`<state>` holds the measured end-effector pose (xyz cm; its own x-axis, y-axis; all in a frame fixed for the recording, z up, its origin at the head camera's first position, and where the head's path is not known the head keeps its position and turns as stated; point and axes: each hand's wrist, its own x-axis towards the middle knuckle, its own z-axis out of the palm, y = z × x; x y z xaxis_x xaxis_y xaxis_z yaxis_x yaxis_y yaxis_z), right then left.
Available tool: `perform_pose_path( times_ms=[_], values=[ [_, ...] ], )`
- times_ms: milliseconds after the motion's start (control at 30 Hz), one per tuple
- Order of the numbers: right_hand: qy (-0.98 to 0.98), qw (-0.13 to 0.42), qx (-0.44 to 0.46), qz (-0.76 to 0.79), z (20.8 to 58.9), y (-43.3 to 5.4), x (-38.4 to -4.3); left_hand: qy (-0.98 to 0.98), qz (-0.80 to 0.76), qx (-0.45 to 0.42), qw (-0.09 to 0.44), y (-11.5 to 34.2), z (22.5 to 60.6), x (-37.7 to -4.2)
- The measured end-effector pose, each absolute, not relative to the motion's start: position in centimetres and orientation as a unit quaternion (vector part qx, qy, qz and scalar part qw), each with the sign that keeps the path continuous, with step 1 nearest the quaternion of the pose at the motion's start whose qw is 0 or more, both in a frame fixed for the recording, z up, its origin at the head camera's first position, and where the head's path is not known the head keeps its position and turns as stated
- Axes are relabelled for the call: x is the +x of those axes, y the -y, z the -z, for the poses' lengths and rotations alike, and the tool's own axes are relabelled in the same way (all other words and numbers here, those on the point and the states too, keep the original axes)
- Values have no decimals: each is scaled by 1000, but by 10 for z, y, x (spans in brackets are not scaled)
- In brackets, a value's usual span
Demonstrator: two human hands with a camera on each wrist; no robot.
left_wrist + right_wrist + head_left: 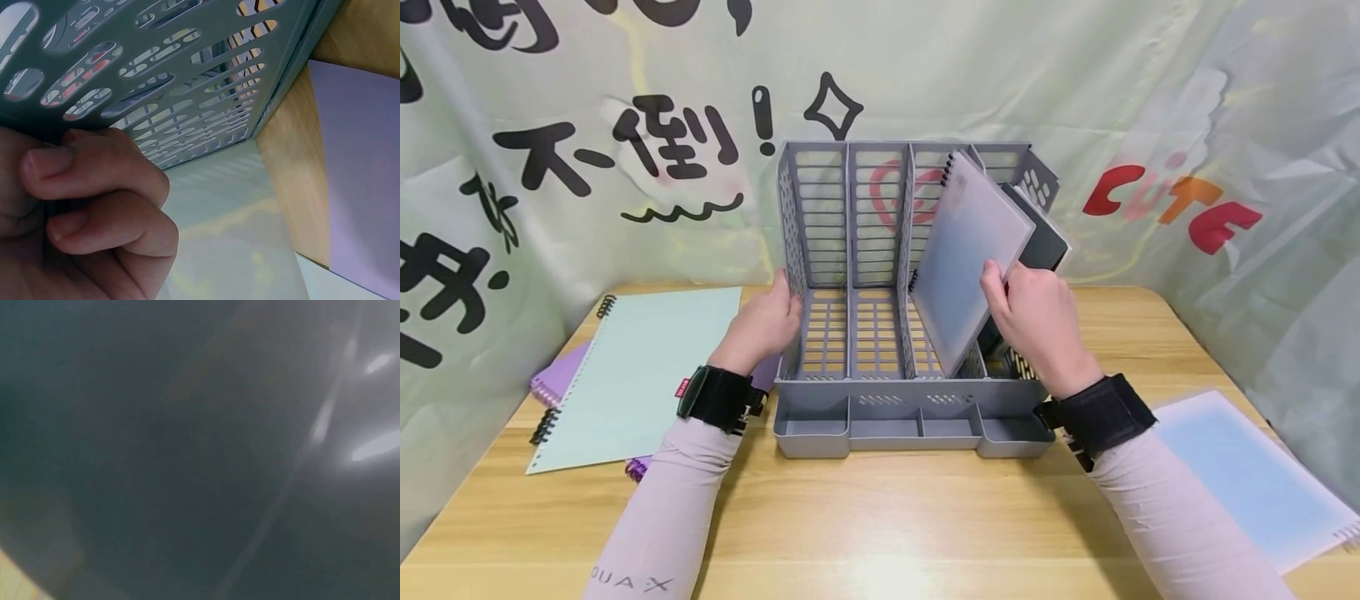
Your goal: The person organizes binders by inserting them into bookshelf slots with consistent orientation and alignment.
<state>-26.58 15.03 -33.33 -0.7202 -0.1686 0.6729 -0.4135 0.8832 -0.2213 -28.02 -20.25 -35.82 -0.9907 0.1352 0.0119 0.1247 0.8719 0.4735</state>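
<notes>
A grey desk file organizer [880,390] stands upright on the table. My left hand [763,325] holds its left side wall; in the left wrist view, the curled fingers [106,181] lie against the perforated panel [181,81]. My right hand [1041,321] pinches the near edge of a spiral notebook [966,250] with a frosted, bluish cover, thumb on the cover. This notebook leans tilted within the third slot from the left, its black coil at the back. Behind it, a dark-covered notebook [1045,240] leans in the rightmost slot. The right wrist view shows only a blurred dark surface [156,450].
On the left, a pale green spiral notebook [640,367] overlaps purple notebooks [561,377]. Another frosted blue notebook [1247,475] lies at the right edge. A printed cloth [925,67] hangs behind the wooden table [880,525].
</notes>
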Motion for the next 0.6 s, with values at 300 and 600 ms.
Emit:
perform_pose_path(
  times_ms=[300,600],
  values=[
    [914,330,155,-179,336,-151,-264,-968,-241,67,16,204,358,-281],
    [911,335,165,-172,338,-152,-263,-968,-240,68,19,204,357,-281]
  ],
)
